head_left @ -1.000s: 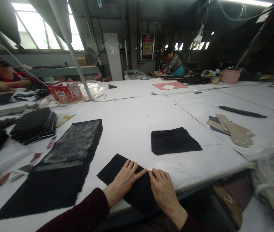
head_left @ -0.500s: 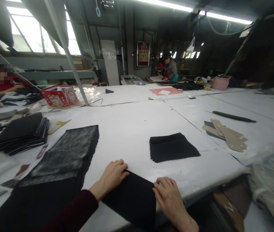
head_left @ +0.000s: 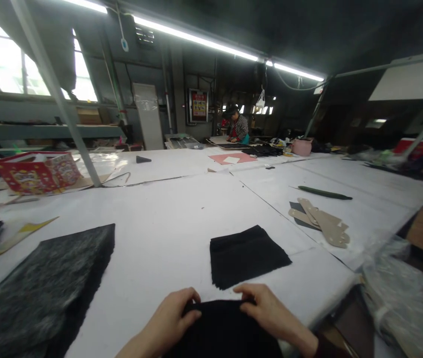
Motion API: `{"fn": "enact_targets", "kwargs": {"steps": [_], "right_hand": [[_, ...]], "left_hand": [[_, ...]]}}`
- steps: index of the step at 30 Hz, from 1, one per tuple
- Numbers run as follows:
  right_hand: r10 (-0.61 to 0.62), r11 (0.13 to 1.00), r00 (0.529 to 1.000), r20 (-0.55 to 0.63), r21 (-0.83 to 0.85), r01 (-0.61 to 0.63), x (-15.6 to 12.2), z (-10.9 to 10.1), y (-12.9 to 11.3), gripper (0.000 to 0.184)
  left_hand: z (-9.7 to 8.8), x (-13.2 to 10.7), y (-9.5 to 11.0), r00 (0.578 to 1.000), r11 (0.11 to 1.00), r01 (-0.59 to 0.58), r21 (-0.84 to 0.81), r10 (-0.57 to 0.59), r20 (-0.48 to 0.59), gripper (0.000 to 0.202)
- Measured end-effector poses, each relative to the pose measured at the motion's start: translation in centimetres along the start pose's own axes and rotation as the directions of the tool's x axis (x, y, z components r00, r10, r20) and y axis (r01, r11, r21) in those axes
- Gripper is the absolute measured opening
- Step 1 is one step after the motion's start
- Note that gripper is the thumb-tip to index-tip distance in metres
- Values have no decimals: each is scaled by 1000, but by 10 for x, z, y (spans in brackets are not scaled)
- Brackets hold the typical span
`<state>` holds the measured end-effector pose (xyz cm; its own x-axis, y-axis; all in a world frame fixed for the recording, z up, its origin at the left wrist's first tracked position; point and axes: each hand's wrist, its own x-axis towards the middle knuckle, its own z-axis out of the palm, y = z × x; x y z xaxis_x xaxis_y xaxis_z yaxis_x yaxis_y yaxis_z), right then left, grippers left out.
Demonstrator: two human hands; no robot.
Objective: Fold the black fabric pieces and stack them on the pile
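Left hand (head_left: 173,315) and right hand (head_left: 267,309), nearly closed, pinch a black cloth (head_left: 222,330) by its far edge; even tension should prevent creases.

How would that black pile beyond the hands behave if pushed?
The black pile would probably slide apart rather than move as one block, since its near-left edge looks layered and uneven. Its corners may flop if lifted, as the pieces look like thin cloth. Lying flat on the white table, it seems unlikely to roll or tip.

Nothing is legible; the wall poster (head_left: 199,106) and red box (head_left: 27,175) seem to bear blurred characters.
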<state>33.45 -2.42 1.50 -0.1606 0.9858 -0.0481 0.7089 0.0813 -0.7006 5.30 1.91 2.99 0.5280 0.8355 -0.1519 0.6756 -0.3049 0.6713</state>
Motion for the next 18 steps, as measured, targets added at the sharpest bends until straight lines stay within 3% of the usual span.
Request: {"fn": "enact_targets", "kwargs": {"steps": [3, 6, 8, 11, 18], "right_hand": [[11, 944, 1000, -11, -331, -14, 42, -60, 15, 38], [41, 854, 998, -49, -517, -61, 86, -93, 37, 34], [52, 836, 995, -86, -541, -90, 111, -100, 51, 31], [55, 813, 991, -119, -571, -114, 135, -98, 68, 28], [5, 795, 992, -124, -602, -79, 152, -90, 83, 15]], "left_hand": [[6, 56, 25, 997, 998, 4, -66, -9, -77, 6], [16, 112, 48, 958, 997, -26, 76, 47, -283, 2], [22, 143, 57, 926, 985, -17, 172, 80, -369, 1], [30, 172, 58, 911, 975, 20, 220, 73, -405, 5], [39, 188, 42, 924, 977, 35, 211, 49, -380, 16]]}}
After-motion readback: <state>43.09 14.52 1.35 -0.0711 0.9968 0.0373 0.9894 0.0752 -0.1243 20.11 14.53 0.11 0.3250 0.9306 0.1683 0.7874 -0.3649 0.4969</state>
